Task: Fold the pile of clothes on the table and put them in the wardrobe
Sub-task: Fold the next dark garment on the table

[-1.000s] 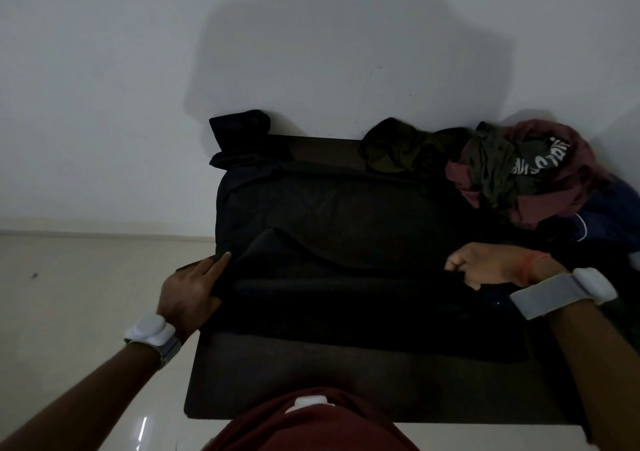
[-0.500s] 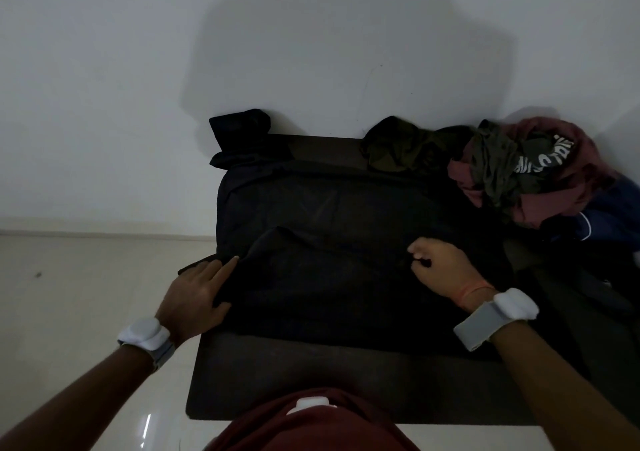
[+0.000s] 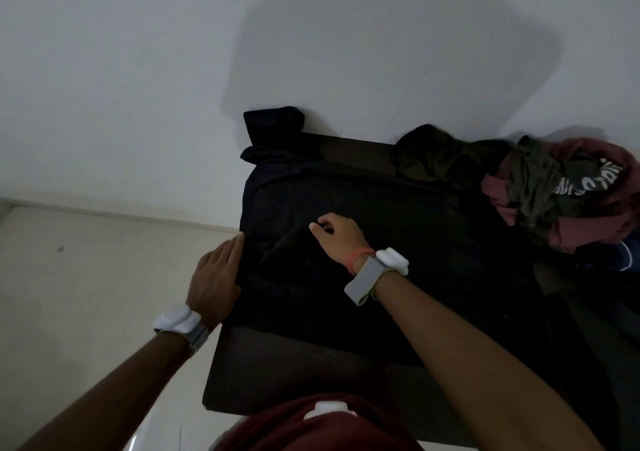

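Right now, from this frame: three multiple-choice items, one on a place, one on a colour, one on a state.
1. Where on the table does the unfolded pile lie?
A. at its far right end
B. at its near left corner
C. in the middle, under both hands

2. What colour is the lettering on the olive garment in that pile?
A. red
B. white
C. yellow

3. What is the right hand doing to the dark garment spread on the table?
A. lying flat on it
B. hovering clear of it
C. pinching a fold of it

Answers:
1 A: the pile is heaped at the table's far right end.
2 B: the letters show white against the olive cloth.
3 C: the thumb and curled fingers nip a raised fold of the cloth.
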A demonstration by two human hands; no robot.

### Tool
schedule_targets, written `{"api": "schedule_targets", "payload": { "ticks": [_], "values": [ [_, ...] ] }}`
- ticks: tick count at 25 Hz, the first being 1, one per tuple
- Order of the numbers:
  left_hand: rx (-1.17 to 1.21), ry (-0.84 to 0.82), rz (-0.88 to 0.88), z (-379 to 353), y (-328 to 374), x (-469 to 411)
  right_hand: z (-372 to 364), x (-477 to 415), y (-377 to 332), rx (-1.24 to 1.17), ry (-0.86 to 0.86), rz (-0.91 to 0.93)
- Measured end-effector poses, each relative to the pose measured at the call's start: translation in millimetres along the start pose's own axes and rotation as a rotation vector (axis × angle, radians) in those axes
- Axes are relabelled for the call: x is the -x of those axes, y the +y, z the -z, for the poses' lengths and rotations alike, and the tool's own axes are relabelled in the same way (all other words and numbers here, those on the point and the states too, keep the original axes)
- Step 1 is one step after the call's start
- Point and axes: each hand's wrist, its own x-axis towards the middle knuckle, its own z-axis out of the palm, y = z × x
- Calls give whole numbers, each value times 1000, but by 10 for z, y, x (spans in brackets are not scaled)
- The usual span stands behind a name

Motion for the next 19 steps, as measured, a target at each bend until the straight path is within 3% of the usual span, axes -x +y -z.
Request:
{"api": "schedule_targets", "payload": {
  "ticks": [5, 9, 11, 15, 19],
  "values": [
    [73, 180, 18, -13, 39, 280, 28, -146, -22, 6, -75, -124],
    [50, 208, 42, -118, -59, 485, 168, -117, -102, -376, -50, -297],
    [37, 191, 50, -145, -93, 510, 249, -112, -150, -421, -75, -339],
    [18, 207, -3, -132, -104, 484, 268, -103, -150, -390, -96, -271],
    [43, 179, -28, -164, -170, 504, 159, -122, -7, -165, -79, -98]
  ]
}}
